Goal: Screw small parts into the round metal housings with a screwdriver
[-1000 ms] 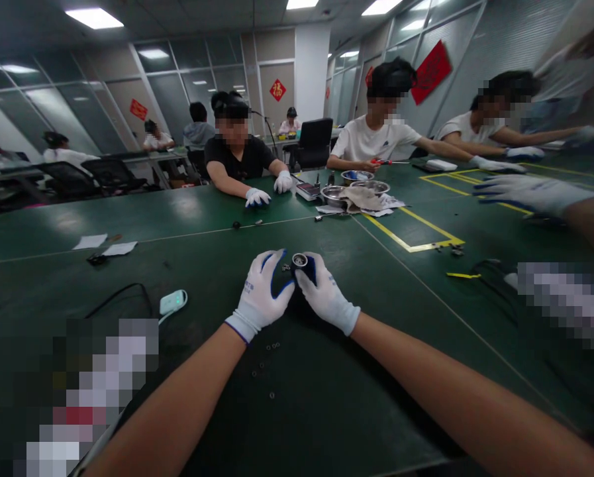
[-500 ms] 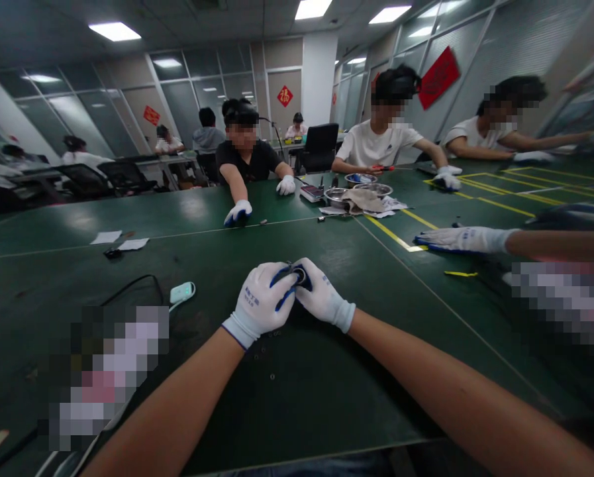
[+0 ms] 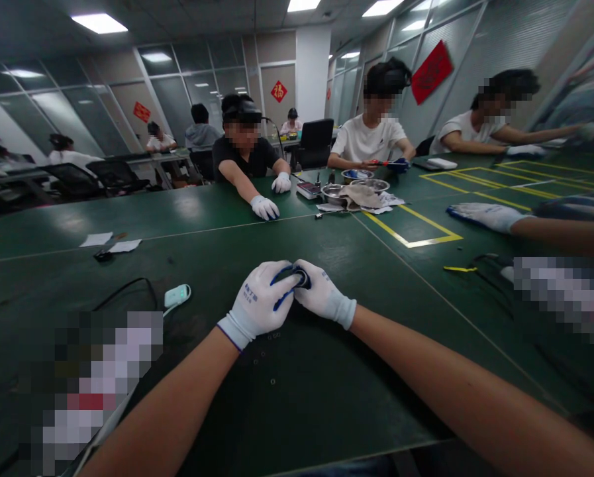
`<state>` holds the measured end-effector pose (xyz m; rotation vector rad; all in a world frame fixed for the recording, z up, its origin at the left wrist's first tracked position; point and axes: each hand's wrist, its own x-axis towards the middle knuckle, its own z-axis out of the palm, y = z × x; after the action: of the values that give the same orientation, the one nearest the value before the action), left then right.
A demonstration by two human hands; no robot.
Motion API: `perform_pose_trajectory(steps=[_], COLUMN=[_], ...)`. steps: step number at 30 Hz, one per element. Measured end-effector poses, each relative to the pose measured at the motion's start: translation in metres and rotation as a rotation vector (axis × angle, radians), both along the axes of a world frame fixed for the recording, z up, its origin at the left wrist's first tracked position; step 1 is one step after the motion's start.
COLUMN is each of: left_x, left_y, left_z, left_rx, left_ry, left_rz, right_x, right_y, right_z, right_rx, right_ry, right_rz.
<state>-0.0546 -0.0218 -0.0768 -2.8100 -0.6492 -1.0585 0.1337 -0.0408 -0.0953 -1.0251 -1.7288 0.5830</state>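
Observation:
My left hand (image 3: 263, 298), in a white glove with blue on the fingers, is closed at the middle of the view. Against it presses my right hand (image 3: 322, 293), gloved alike and closed too. Between their fingertips is a small dark round part with a shiny metal ring (image 3: 303, 277); both hands grip it, and the fingers cover most of it. On the green table (image 3: 356, 397) below my left hand lie several tiny rings, one of them a small washer-like ring (image 3: 273, 381) closest to me.
A pale green gadget with a cable (image 3: 177, 296) lies to the left. Metal bowls (image 3: 333, 193) and a beige cloth (image 3: 363, 197) stand further back. Across the table a person in black (image 3: 247, 156) reaches forward. From the right comes another person's gloved hand (image 3: 485, 216). Yellow tape (image 3: 433, 242) marks the table.
The hand of the person in black has moved right along the table. The neighbour's gloved hand at the right has shifted away from the tape corner. My hands stay together around the part.

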Motion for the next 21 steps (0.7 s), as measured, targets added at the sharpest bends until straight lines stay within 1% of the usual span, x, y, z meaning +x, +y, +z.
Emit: perform_pose_trajectory(steps=[3,6,10,14,16,19,21], left_x=[0.0,-0.001,-0.001,0.0,0.002,0.004,0.006], left_y=[0.0,0.0,-0.002,-0.006,-0.009,-0.01,-0.005], left_z=[0.003,0.006,0.009,0.009,0.007,0.002,-0.004], left_rx=[0.022,0.081,0.118,0.038,-0.033,-0.131,-0.18], left_ry=[0.025,0.065,0.096,0.044,-0.031,-0.184,-0.239], left_rz=[-0.014,-0.046,-0.091,-0.11,-0.106,-0.06,0.026], right_x=[0.0,0.001,0.004,0.006,0.005,0.002,0.001], right_y=[0.001,0.001,0.0,-0.001,-0.002,-0.002,-0.001], right_z=[0.0,-0.001,0.0,0.003,0.005,0.004,0.003], right_rx=[-0.013,-0.028,-0.04,-0.079,-0.09,-0.095,-0.09], right_ry=[0.008,-0.001,0.021,0.067,0.106,0.133,0.123], right_rz=[0.013,0.011,0.099,0.217,0.228,0.156,0.063])
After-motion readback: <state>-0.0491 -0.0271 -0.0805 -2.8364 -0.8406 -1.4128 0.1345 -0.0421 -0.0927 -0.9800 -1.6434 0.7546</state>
